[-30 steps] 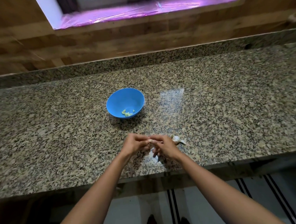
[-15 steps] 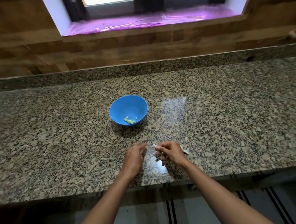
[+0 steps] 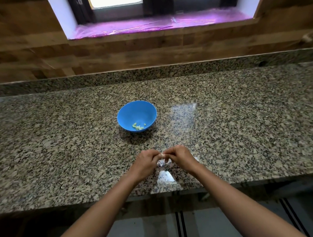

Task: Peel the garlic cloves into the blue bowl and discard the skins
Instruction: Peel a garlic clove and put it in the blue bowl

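Note:
A blue bowl [image 3: 127, 113] stands on the granite counter [image 3: 64, 148] with several pale peeled garlic cloves [image 3: 138, 126] at its bottom. Nearer the counter's front edge my left hand [image 3: 145, 163] and my right hand [image 3: 180, 157] meet fingertip to fingertip. Between them they pinch a small whitish garlic clove [image 3: 162, 155]; most of it is hidden by the fingers. Pale papery skins [image 3: 163, 164] lie on the counter under and just right of the hands, blurred.
The counter's front edge [image 3: 101, 200] runs just below my wrists, with a striped floor mat [image 3: 180, 224] beneath. A granite upstand and wood-panelled wall close the back, under a window sill with pink film [image 3: 157, 24].
My hands, apart half a second ago, have come back together on the clove. The camera has tilted up, showing more of the window.

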### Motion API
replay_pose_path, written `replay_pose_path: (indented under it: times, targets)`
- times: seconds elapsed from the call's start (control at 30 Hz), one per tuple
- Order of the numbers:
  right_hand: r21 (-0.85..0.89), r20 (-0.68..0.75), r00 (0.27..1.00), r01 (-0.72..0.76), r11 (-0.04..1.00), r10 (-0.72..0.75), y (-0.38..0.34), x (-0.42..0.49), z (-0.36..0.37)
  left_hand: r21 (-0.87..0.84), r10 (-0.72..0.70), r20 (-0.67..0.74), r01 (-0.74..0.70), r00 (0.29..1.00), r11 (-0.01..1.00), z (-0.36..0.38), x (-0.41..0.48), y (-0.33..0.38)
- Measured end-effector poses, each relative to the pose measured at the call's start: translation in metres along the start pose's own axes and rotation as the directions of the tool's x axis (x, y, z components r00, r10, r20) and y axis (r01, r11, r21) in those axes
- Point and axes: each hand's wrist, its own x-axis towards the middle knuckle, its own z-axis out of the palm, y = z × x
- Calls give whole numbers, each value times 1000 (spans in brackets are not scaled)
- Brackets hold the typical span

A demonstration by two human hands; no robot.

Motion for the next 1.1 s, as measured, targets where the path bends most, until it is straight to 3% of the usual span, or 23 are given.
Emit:
replay_pose_path:
  times: [0.07, 0.1, 0.17, 0.2, 0.23, 0.3, 0.33, 0.4, 0.5, 0.53, 0.6, 0.63, 0.67, 0.73, 0.87, 0.93, 1.0, 1.1]
  targets:
    - [-319, -62, 970, 203, 926, -234, 2, 0, 2, -248, -145, 98, 165, 985, 955, -5, 2, 6]
    - [-493, -72, 922, 299, 817, -382, 5, 2, 3, -387, -205, 169, 256, 964, 886, -8, 2, 5]
    - [-678, -40, 820, 397, 619, -571, 10, 8, 4, -639, -287, 347, 449, 893, 625, -10, 2, 2]
    - [-693, -41, 816, 393, 604, -577, 8, 9, 4, -678, -300, 384, 487, 873, 550, -10, 2, 1]
    - [-645, -84, 853, 347, 681, -514, 6, 11, 5, -670, -312, 360, 476, 879, 570, -9, 3, -1]
    - [-380, -143, 976, 96, 920, -161, -2, 12, 9, -472, -294, 129, 320, 947, 822, -4, 7, -3]
    - [-172, -108, 994, -41, 984, 23, -6, 12, 10, -341, -241, -9, 224, 970, 913, -1, 7, -4]
    - [253, -26, 973, -214, 944, 228, -11, 7, 9, -259, -188, -158, 143, 969, 955, 2, 5, -1]
    - [534, 60, 954, -279, 798, 294, -20, -3, 7, -356, -247, -210, 162, 946, 921, 9, 6, -3]
    - [572, 45, 955, -265, 776, 293, -22, -5, 8, -484, -323, -159, 212, 933, 849, 10, 8, -1]
    - [600, -1, 958, -230, 766, 288, -22, -7, 10, -738, -429, 38, 315, 902, 597, 10, 10, 3]
    - [605, -11, 957, -225, 764, 291, -21, -7, 10, -798, -442, 114, 347, 890, 493, 11, 11, 3]
    - [606, -11, 955, -229, 762, 296, -20, -7, 10, -812, -446, 145, 364, 883, 456, 11, 10, 3]
    - [587, -4, 953, -244, 772, 304, -18, -8, 9, -790, -437, 108, 344, 893, 508, 11, 7, 3]
    - [536, -6, 952, -256, 804, 307, -18, -8, 5, -594, -286, -34, 211, 958, 776, 9, 8, 1]
    - [528, -5, 950, -261, 808, 311, -17, -7, 5, -535, -267, -51, 200, 962, 821, 8, 9, 1]
    - [522, -22, 939, -282, 805, 344, -15, -6, 7, -652, -361, -77, 227, 929, 723, 7, 10, 1]
    - [487, -63, 915, -319, 813, 398, -8, -6, 10, -849, -471, -23, 232, 882, 475, 3, 7, 6]
